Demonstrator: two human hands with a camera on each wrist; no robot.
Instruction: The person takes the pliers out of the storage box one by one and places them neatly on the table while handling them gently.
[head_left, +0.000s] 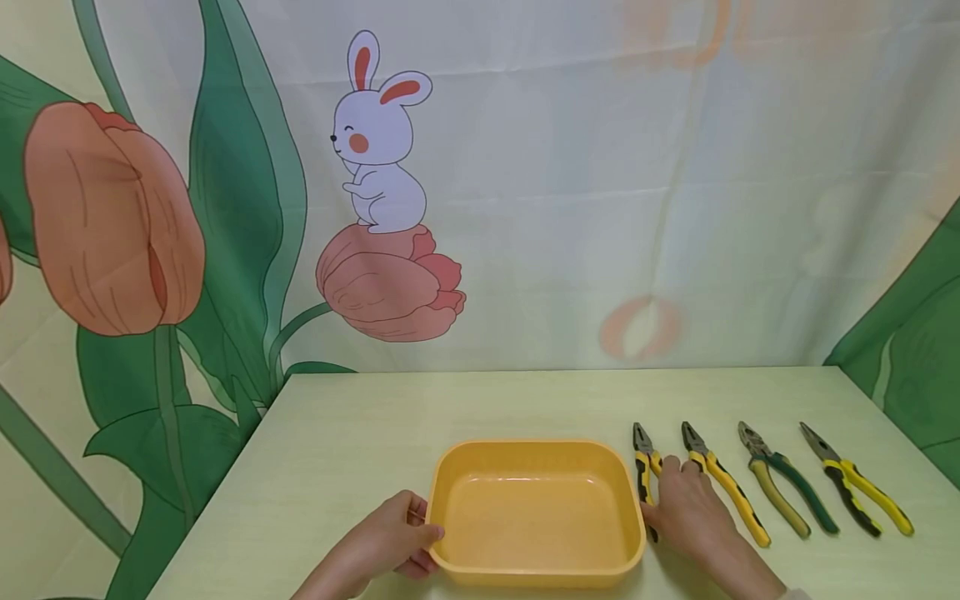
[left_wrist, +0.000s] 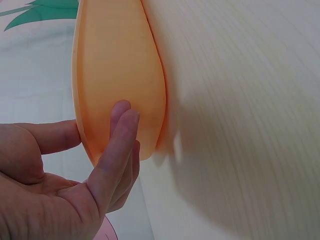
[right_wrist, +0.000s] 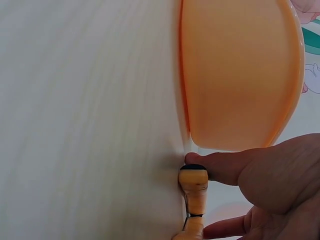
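Note:
A shallow yellow plastic tray (head_left: 540, 575) sits on the table with its hollow side up and nothing in it. At its left end, my left hand (head_left: 397, 533) pinches the wall. In the left wrist view the thumb meets the rim and the fingers (left_wrist: 117, 145) lie along the outer wall. Just past the tray's right end, my right hand (head_left: 693, 512) grips the handles of the leftmost pliers (head_left: 641, 442), which lie flat and are partly hidden by it. The right wrist view shows the thumb beside a yellow handle (right_wrist: 194, 192) with a black end.
Right of that hand lie yellow-handled pliers (head_left: 731, 492), then green-and-tan pliers (head_left: 780, 475), then long-nose pliers (head_left: 840, 475) with yellow-and-black grips. All rest on the pale table (head_left: 360, 425). Behind it hangs a printed cloth (head_left: 525, 208) with a rabbit and tulips.

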